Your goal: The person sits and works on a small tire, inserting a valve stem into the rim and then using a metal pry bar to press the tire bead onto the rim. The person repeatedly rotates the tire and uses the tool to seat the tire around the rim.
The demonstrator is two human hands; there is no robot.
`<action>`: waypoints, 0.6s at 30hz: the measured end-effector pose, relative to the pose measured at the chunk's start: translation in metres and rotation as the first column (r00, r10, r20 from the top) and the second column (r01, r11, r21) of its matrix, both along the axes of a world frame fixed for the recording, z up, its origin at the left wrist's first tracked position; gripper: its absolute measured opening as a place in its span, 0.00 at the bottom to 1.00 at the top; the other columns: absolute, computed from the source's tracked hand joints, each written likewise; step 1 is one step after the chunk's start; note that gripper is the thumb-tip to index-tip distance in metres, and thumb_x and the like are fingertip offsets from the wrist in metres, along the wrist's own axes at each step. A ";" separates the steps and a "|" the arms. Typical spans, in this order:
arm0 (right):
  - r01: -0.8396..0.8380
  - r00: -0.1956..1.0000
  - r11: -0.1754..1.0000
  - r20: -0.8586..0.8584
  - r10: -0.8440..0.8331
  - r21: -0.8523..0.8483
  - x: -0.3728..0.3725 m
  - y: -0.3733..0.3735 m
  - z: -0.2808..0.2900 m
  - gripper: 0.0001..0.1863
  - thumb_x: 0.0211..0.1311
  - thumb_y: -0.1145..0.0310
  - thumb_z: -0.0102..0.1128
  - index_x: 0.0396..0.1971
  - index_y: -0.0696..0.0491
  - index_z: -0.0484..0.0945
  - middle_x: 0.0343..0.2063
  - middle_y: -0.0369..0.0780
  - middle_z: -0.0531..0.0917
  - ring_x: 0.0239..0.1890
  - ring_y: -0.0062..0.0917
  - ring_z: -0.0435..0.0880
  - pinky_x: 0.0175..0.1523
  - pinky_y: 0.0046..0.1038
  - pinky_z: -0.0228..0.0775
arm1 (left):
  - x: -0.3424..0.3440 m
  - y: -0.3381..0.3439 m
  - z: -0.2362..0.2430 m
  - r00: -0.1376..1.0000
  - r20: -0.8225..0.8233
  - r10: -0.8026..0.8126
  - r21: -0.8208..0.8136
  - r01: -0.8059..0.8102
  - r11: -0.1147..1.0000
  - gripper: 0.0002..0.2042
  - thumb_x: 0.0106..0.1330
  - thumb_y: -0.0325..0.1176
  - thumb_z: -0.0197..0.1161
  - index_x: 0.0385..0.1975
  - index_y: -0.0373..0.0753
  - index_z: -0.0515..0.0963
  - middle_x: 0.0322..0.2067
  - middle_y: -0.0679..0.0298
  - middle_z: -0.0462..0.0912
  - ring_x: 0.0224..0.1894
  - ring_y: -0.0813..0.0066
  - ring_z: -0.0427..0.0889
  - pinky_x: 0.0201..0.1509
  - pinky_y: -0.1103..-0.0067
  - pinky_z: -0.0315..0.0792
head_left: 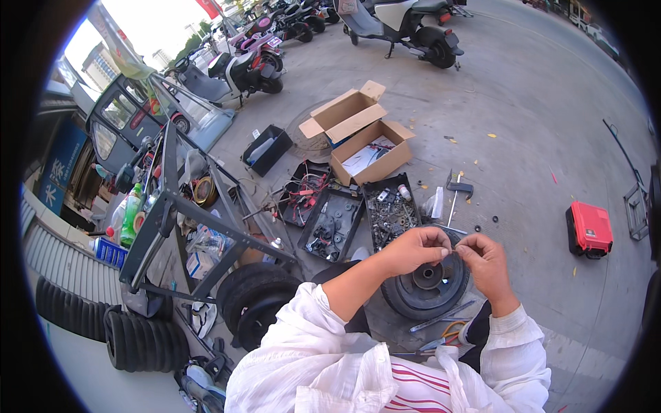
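My left hand (pixel 417 249) and my right hand (pixel 486 263) are close together, thumbs and fingertips pinched. Something tiny seems to be between them, too small to name. Just below them a wheel with a black tyre (pixel 413 305) lies flat on the ground, its grey hub (pixel 428 277) facing up. Beside the wheel on the near side rests a long metal bar (pixel 441 316). A tool with orange handles (pixel 451 335) lies nearer to me, partly hidden by my clothing. Beyond my left hand stands a black tray (pixel 370 230) of small metal parts.
Left of that tray are another black tray (pixel 354 239) and a box of red wires (pixel 303 195). Open cardboard boxes (pixel 379 167) stand behind. A T-shaped tool (pixel 457 187) lies ahead, a red case (pixel 590 230) far right. A metal rack (pixel 227 237) and tyres (pixel 255 289) flank my left.
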State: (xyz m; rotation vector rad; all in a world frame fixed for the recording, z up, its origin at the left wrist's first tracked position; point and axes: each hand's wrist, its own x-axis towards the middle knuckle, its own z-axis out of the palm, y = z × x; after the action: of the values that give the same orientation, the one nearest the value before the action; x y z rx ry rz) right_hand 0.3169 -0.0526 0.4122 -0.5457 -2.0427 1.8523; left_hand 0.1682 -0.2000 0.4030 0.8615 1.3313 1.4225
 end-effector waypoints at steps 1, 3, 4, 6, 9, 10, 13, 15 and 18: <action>0.016 1.000 1.000 -0.006 -0.016 0.003 0.001 -0.004 0.005 0.03 0.57 0.74 0.63 0.30 0.57 0.81 0.22 0.37 0.80 0.26 0.19 0.77 0.30 0.21 0.67 | -0.001 0.001 -0.001 0.981 0.190 0.037 0.004 -0.038 0.999 0.04 0.64 0.28 0.61 0.37 0.38 0.77 0.30 0.71 0.79 0.32 0.82 0.77 0.39 0.81 0.72; 0.059 0.997 0.990 -0.053 -0.052 0.130 0.001 -0.014 0.013 0.02 0.58 0.75 0.63 0.29 0.57 0.81 0.23 0.37 0.80 0.26 0.19 0.78 0.31 0.21 0.67 | -0.002 0.003 -0.010 0.945 0.315 0.086 0.006 -0.093 0.996 0.05 0.64 0.29 0.62 0.38 0.39 0.76 0.29 0.72 0.78 0.30 0.84 0.76 0.37 0.83 0.71; 0.091 0.993 0.964 -0.096 -0.068 0.251 0.001 -0.020 0.015 0.01 0.57 0.75 0.63 0.29 0.56 0.81 0.23 0.38 0.80 0.25 0.20 0.78 0.31 0.22 0.68 | 0.000 0.004 -0.014 0.925 0.367 0.101 0.004 -0.110 0.994 0.05 0.64 0.29 0.62 0.37 0.40 0.76 0.29 0.72 0.78 0.30 0.84 0.76 0.36 0.83 0.71; 0.190 0.970 0.817 -0.235 -0.068 0.545 -0.001 -0.024 0.013 0.01 0.55 0.75 0.64 0.28 0.55 0.81 0.26 0.40 0.80 0.26 0.26 0.80 0.31 0.25 0.69 | 0.006 0.009 -0.020 0.917 0.370 0.148 -0.049 -0.140 0.989 0.05 0.64 0.29 0.62 0.36 0.39 0.75 0.28 0.72 0.77 0.28 0.84 0.75 0.34 0.84 0.69; 0.140 0.982 0.573 -0.187 0.023 0.807 -0.002 -0.021 0.016 0.03 0.54 0.74 0.64 0.29 0.54 0.81 0.26 0.41 0.80 0.28 0.31 0.80 0.31 0.26 0.69 | 0.012 0.008 -0.021 0.985 0.064 0.163 -0.201 -0.147 0.968 0.06 0.63 0.31 0.62 0.36 0.38 0.75 0.28 0.72 0.77 0.29 0.82 0.77 0.33 0.83 0.70; 0.107 0.987 0.565 -0.156 0.039 0.818 -0.002 -0.019 0.017 0.03 0.53 0.74 0.63 0.29 0.54 0.81 0.26 0.41 0.80 0.29 0.30 0.80 0.31 0.25 0.69 | 0.015 0.007 -0.021 0.960 -0.235 0.153 -0.230 -0.208 0.951 0.07 0.62 0.31 0.62 0.35 0.36 0.75 0.27 0.71 0.77 0.31 0.79 0.78 0.34 0.79 0.71; -0.026 0.996 0.670 -0.036 0.078 0.742 0.002 -0.007 0.010 0.04 0.54 0.74 0.62 0.31 0.53 0.81 0.26 0.39 0.81 0.29 0.27 0.79 0.31 0.24 0.68 | 0.016 0.002 0.001 0.583 -0.812 -0.018 -0.066 -0.061 0.996 0.05 0.62 0.28 0.62 0.34 0.35 0.76 0.28 0.69 0.78 0.33 0.78 0.78 0.37 0.77 0.72; -0.173 0.985 0.861 0.062 0.163 0.477 0.004 0.002 0.002 0.03 0.56 0.74 0.61 0.31 0.54 0.80 0.25 0.37 0.81 0.26 0.22 0.78 0.30 0.22 0.67 | 0.015 0.000 0.000 0.681 -0.732 0.006 -0.007 -0.017 1.000 0.03 0.64 0.26 0.60 0.35 0.36 0.77 0.29 0.69 0.78 0.34 0.76 0.78 0.40 0.76 0.73; -0.164 0.983 0.969 0.047 0.175 -0.184 0.004 0.005 0.003 0.03 0.60 0.74 0.60 0.31 0.57 0.80 0.26 0.32 0.80 0.25 0.15 0.75 0.29 0.20 0.66 | 0.012 -0.001 0.001 0.972 -0.234 -0.014 -0.027 0.008 1.000 0.03 0.65 0.28 0.60 0.36 0.38 0.77 0.30 0.70 0.78 0.34 0.77 0.79 0.41 0.77 0.74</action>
State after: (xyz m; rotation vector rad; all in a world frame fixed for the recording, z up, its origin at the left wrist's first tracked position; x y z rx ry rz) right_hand 0.3207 -0.0473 0.4153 -0.4937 -2.0297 2.1605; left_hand 0.1801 -0.2011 0.4037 1.0437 1.5148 1.3224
